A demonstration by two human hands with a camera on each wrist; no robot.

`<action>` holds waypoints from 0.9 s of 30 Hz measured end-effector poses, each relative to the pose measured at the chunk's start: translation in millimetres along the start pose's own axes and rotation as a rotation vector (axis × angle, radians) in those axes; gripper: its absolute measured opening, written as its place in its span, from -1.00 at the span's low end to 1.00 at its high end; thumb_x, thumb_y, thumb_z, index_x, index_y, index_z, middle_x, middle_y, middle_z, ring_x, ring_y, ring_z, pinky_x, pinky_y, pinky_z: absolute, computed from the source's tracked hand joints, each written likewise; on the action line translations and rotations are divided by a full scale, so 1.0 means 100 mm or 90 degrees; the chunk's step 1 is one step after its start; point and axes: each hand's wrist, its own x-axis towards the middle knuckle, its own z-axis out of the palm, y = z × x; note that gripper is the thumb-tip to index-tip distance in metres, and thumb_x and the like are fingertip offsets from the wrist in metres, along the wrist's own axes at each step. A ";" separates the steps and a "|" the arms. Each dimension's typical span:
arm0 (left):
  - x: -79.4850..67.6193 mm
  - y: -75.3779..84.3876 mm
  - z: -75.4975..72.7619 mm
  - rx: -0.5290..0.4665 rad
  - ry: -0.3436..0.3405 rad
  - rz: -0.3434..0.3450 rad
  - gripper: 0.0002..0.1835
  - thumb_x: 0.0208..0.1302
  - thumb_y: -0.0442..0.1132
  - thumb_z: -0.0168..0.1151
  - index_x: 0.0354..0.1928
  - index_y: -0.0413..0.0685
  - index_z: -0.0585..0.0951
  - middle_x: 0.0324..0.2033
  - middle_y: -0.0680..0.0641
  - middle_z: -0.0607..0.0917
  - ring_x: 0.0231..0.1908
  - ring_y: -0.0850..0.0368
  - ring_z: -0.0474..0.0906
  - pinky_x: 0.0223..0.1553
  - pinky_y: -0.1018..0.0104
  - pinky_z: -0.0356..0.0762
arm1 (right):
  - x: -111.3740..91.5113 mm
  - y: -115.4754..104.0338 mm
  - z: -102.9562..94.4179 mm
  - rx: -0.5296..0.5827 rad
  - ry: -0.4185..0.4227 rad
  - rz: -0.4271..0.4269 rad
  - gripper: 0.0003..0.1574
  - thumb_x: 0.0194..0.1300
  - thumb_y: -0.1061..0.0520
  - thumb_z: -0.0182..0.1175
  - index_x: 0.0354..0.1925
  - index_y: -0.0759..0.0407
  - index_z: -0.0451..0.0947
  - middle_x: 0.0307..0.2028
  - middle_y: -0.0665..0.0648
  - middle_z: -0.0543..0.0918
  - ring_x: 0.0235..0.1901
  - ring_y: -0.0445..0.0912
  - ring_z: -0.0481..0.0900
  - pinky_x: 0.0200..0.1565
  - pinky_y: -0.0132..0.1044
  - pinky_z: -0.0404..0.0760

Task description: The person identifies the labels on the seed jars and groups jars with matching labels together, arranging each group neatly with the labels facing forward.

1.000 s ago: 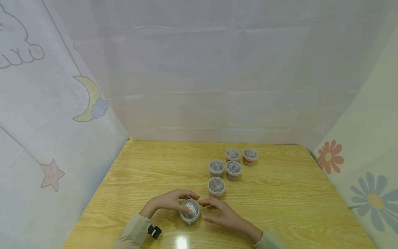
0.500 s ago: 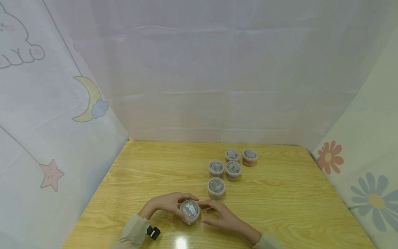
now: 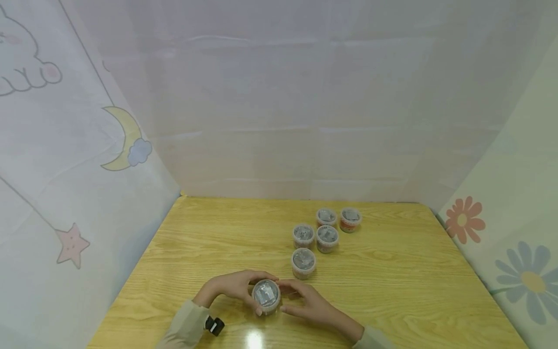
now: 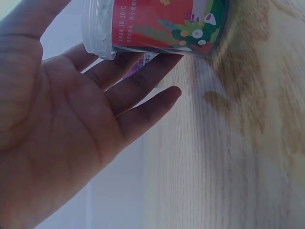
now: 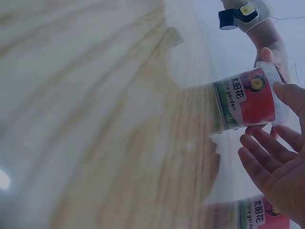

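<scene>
A round plastic tub (image 3: pixel 266 294) with a clear lid and a silvery packet under it stands upright near the table's front. Its red, green and white label shows flowers and "little garden" in the right wrist view. My left hand (image 3: pixel 237 287) holds this tub, thumb on the near side and fingers round the far side. In the left wrist view the tub (image 4: pixel 167 26) sits above the palm, and the thumb's tip is out of frame. At the tub's right is my right hand (image 3: pixel 311 304), its fingers extended and its index fingertip close to the rim; contact cannot be told.
Several similar lidded tubs stand behind: the nearest tub (image 3: pixel 303 261), a pair with one tub (image 3: pixel 303 235) and its neighbour tub (image 3: pixel 327 237), and two at the back. The wooden table (image 3: pixel 209 232) meets cloth hangings on three sides. A black strap device (image 3: pixel 214 325) sits at the left wrist.
My left thumb has slid from the top of the lid to the tub's near edge. The right hand has edged slightly left toward the tub. The other tubs stay put.
</scene>
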 end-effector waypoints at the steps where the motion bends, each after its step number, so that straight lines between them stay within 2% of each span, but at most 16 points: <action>1: 0.00 0.00 0.00 0.001 0.000 -0.001 -0.14 -0.04 -0.08 0.46 0.33 0.13 0.26 0.23 0.10 0.39 0.22 0.21 0.30 0.26 0.25 0.25 | 0.00 0.00 0.01 0.000 0.001 -0.004 -0.32 0.25 -0.02 0.20 0.27 0.14 0.26 0.10 0.12 0.51 0.03 -0.07 0.53 -0.01 -0.11 0.57; 10: 0.01 -0.01 0.03 0.017 0.003 0.003 -0.16 -0.05 -0.04 0.46 0.31 0.15 0.28 0.18 0.14 0.43 0.16 0.26 0.36 0.21 0.30 0.29 | 0.01 0.02 0.04 0.028 0.004 0.035 -0.29 0.22 -0.03 0.23 0.27 0.07 0.25 0.07 0.10 0.52 -0.02 -0.10 0.56 0.01 -0.17 0.56; 16: 0.02 0.01 0.04 0.035 0.018 0.018 -0.25 -0.01 0.00 0.43 0.26 0.12 0.34 0.12 0.18 0.47 0.12 0.29 0.40 0.19 0.26 0.34 | 0.01 0.04 0.04 0.047 0.005 0.026 -0.31 0.24 -0.02 0.21 0.27 0.07 0.24 0.11 0.13 0.49 -0.01 -0.08 0.55 0.03 -0.17 0.55; 21: 0.04 0.00 0.04 0.048 0.045 0.011 -0.28 0.00 0.03 0.41 0.24 0.22 0.35 0.12 0.20 0.48 0.13 0.23 0.40 0.12 0.28 0.39 | 0.01 0.04 0.04 0.051 0.029 0.027 -0.30 0.23 -0.01 0.22 0.27 0.11 0.24 0.10 0.15 0.49 -0.02 -0.06 0.55 0.03 -0.17 0.55; 27: 0.07 0.02 0.03 0.059 0.070 0.003 -0.26 -0.01 0.09 0.41 0.25 0.29 0.33 0.13 0.21 0.47 0.15 0.20 0.38 0.13 0.23 0.38 | 0.01 0.00 0.01 0.049 0.047 0.046 -0.26 0.21 0.00 0.24 0.29 0.11 0.22 0.11 0.16 0.49 -0.01 -0.05 0.55 0.03 -0.13 0.55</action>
